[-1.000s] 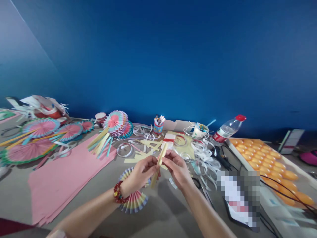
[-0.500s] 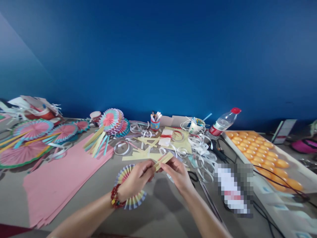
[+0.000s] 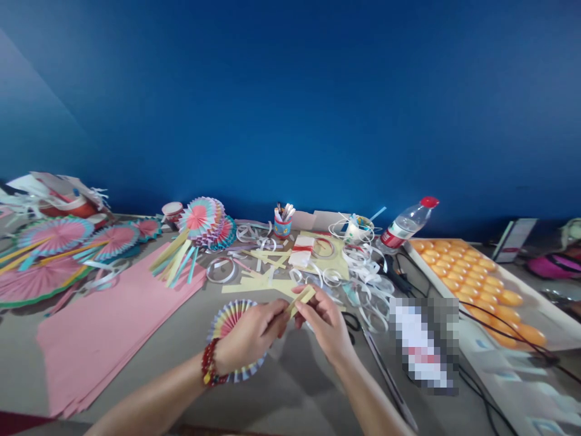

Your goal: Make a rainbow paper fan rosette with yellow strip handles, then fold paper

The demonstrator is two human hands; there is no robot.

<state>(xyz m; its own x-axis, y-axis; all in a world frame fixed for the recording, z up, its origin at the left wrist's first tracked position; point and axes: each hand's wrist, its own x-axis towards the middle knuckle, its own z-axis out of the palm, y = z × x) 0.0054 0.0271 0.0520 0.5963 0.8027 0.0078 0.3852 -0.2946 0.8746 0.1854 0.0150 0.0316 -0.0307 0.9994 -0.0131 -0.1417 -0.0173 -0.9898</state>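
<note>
Between my two hands is a folded yellow paper strip (image 3: 301,300), held above the middle of the table. My left hand (image 3: 254,332), with a red bead bracelet (image 3: 210,364) at the wrist, pinches its left end. The fingers of my right hand (image 3: 323,320) close on its right end. Under my left hand and wrist lies a pleated paper fan (image 3: 223,318) with a pink centre and a yellow and lilac rim, partly covered. Loose yellow paper strips (image 3: 258,283) are spread just beyond my hands. Black-handled scissors (image 3: 351,324) lie beside my right hand.
Pink paper sheets (image 3: 104,321) and finished paper fans (image 3: 63,236) fill the left. Curled white strips (image 3: 370,290), a pen cup (image 3: 282,227), a plastic bottle (image 3: 408,225) and a glue gun (image 3: 399,280) stand or lie behind. At right are an orange-domed tray (image 3: 476,278) and black cables (image 3: 488,396).
The yellow paper strip looks shorter, folded over further between my fingers. My hands stay close together in nearly the same place. The view has shifted slightly.
</note>
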